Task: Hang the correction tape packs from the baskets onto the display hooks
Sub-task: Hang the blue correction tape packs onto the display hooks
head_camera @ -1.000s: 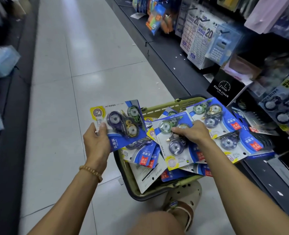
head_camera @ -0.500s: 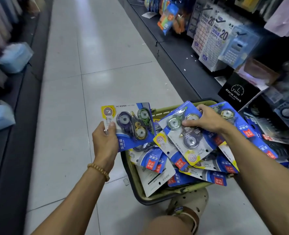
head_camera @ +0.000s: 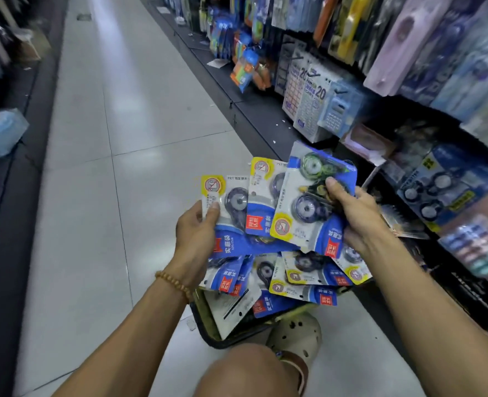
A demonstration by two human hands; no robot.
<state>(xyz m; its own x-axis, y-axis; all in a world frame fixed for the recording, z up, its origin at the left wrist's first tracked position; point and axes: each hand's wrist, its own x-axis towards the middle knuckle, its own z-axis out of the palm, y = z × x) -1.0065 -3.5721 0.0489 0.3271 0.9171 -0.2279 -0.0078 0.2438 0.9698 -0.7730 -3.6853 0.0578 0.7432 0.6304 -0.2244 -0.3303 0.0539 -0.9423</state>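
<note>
My left hand [head_camera: 197, 228] pinches a blue-and-white correction tape pack [head_camera: 228, 213] by its left edge, thumb on the front. A second pack [head_camera: 261, 204] overlaps it in the middle; which hand bears it I cannot tell. My right hand [head_camera: 354, 214] grips another pack [head_camera: 308, 202], held upside down and tilted, thumb across its blister. All are raised above the olive-green basket [head_camera: 205, 325], which sits on the floor heaped with several more packs [head_camera: 303, 279]. A bare metal display hook [head_camera: 371, 174] pokes out just right of the raised packs.
The shelving on the right carries hung goods: calculators [head_camera: 337, 110], calendar cards [head_camera: 303, 93] and more tape packs [head_camera: 437, 190]. The tiled aisle [head_camera: 122, 138] runs ahead on the left. My knee and a beige clog [head_camera: 297, 336] sit right behind the basket.
My right hand has lifted its pack out of the basket, up and toward the left hand's pack. The view has swung up toward the shelving.
</note>
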